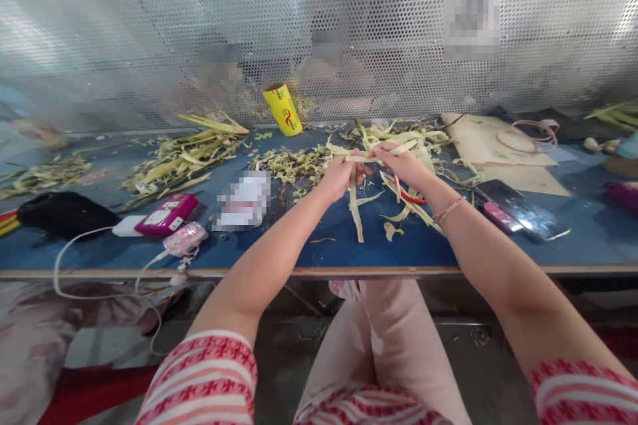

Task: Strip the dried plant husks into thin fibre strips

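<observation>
Nearest the camera are striped red-and-white sleeves (204, 378) and pale trousers, below the near edge of the blue table (309, 249). Above that edge, the left hand (341, 176) and right hand (403, 166) meet, both with fingers closed on a pale leaf strip (356, 209) whose end hangs to the tabletop. A few stripped pieces lie just under the hands. Left of the strip sit a pink device (167, 214) and a white cable. Right of it, a phone (523, 216). Beyond the hands, a sizable heap of leaves (399, 136) looks unworked, so much seems left. Farther back stands a yellow roll (282, 108) against the perforated screen.
</observation>
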### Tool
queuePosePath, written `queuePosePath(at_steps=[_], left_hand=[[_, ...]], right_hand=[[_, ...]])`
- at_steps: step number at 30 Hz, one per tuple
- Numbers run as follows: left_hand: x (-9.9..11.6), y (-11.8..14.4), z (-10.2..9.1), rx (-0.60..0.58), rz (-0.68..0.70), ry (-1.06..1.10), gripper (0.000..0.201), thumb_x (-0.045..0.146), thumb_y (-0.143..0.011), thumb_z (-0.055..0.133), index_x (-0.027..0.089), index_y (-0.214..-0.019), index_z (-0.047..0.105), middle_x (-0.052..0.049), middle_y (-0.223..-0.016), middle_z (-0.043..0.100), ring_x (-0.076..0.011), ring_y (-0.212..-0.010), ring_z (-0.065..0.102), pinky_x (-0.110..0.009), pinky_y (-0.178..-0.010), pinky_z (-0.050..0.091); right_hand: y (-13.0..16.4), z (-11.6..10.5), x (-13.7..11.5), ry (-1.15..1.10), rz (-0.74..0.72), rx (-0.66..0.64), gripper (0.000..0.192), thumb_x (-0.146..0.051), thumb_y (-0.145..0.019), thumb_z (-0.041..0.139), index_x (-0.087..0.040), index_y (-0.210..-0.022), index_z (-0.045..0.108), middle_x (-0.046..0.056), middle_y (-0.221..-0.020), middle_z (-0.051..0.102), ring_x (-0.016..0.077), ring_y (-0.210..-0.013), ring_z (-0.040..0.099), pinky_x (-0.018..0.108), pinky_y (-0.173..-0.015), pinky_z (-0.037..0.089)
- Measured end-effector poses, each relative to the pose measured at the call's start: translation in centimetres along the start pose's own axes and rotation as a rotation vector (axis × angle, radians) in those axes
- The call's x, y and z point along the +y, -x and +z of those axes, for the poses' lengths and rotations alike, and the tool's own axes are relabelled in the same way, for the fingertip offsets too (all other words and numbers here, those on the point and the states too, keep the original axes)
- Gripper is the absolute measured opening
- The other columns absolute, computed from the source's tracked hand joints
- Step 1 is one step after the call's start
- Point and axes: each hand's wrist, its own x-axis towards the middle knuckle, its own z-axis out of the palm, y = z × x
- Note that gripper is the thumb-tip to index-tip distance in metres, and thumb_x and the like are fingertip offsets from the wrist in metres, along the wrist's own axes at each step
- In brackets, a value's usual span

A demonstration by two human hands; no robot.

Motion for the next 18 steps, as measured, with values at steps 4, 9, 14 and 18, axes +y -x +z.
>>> queuePosePath(at_steps=[4, 9, 14, 18], left_hand=[[-0.7, -0.2, 0.0, -0.078, 0.062, 0.002, 0.038, 0.048, -0.091, 0.06, 0.013, -0.08, 0.064, -0.001, -0.057, 0.062, -0.0049, -0.039, 0.046, -0.018, -0.041, 0.031], [-0.1, -0.2, 0.3, -0.018, -0.035, 0.198, 0.037, 0.043, -0.096, 0.054, 0.012, -0.076, 0.061, -0.002, -0.055, 0.061, -0.0055, -0.04, 0.044, -0.019, -0.044, 0.036], [0.9, -0.3, 0.2, 0.076, -0.123, 0.312, 0.036, 0.029, -0.102, 0.039, 0.011, -0.078, 0.06, -0.005, -0.056, 0.064, -0.0057, -0.04, 0.042, -0.02, -0.045, 0.037], [1.0, -0.7, -0.2, 0.137, -0.144, 0.366, 0.031, 0.019, -0.099, 0.041, 0.01, -0.077, 0.06, -0.007, -0.057, 0.064, -0.005, -0.04, 0.04, -0.019, -0.044, 0.035]], right_hand=[[-0.2, 0.0, -0.2, 0.101, -0.154, -0.146, 0.038, -0.051, -0.088, 0.055, -0.02, -0.067, 0.061, 0.001, -0.066, 0.054, 0.0152, -0.065, 0.048, 0.032, -0.066, 0.038], [-0.1, 0.2, 0.0, 0.086, -0.117, -0.072, 0.028, -0.043, -0.08, 0.063, -0.019, -0.066, 0.062, 0.002, -0.07, 0.058, 0.0162, -0.071, 0.051, 0.031, -0.069, 0.042], [-0.4, -0.2, 1.7, -0.102, 0.201, 0.146, 0.024, -0.025, -0.069, 0.071, -0.018, -0.09, 0.063, 0.001, -0.084, 0.062, 0.0148, -0.074, 0.055, 0.03, -0.068, 0.044], [-1.0, -1.5, 2.2, -0.141, 0.307, 0.468, 0.023, -0.013, -0.074, 0.058, -0.02, -0.095, 0.056, 0.005, -0.094, 0.06, 0.0152, -0.076, 0.057, 0.032, -0.07, 0.049]])
